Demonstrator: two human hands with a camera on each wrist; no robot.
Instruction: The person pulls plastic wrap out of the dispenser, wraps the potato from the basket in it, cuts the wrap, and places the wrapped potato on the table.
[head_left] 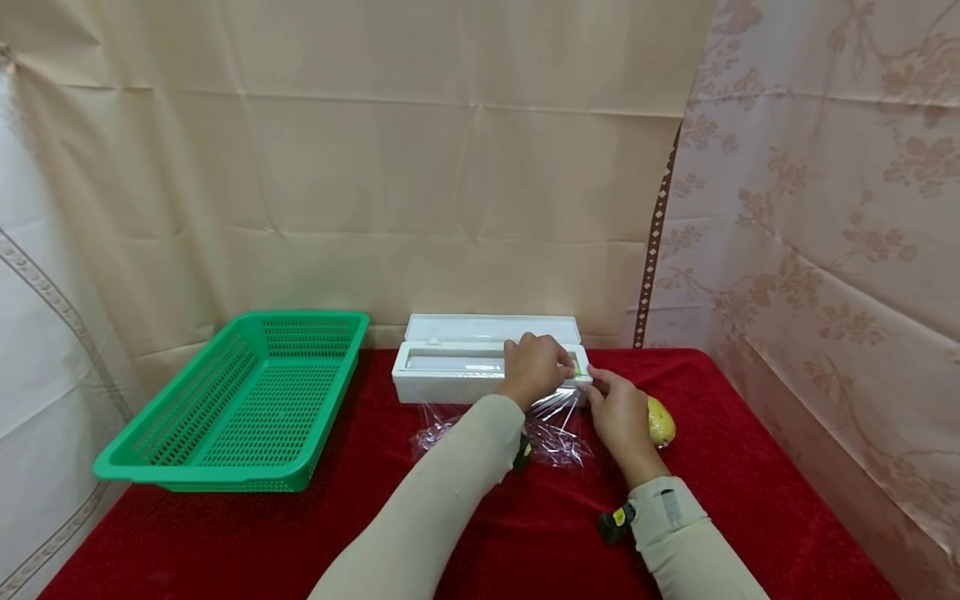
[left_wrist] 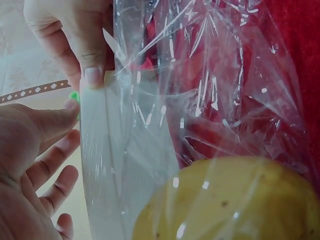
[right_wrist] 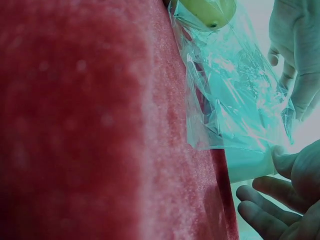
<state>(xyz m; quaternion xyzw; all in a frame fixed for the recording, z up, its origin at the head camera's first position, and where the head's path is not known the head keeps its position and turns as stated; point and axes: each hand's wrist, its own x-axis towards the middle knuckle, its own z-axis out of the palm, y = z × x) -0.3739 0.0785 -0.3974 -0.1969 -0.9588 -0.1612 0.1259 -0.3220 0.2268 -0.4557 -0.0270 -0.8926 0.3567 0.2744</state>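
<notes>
A long white cling film dispenser [head_left: 442,389] stands at the back of the table, its lid raised. My left hand [head_left: 534,367] reaches over its right end. There my left thumb touches the small green slide cutter [left_wrist: 74,95], with the other fingers spread apart. My right hand [head_left: 621,412] grips the dispenser's right end, thumb on the front face. Clear cling film [head_left: 555,437] hangs from the front edge onto the cloth. Under the film lies a yellow mango [left_wrist: 230,205], hidden by my left forearm in the head view.
Another yellow mango [head_left: 661,422], shiny as if wrapped, lies just right of my right hand. A green plastic basket [head_left: 307,467] sits at the left. Red cloth [head_left: 750,500] covers the table, and a beige curtain [head_left: 360,167] hangs close behind the dispenser.
</notes>
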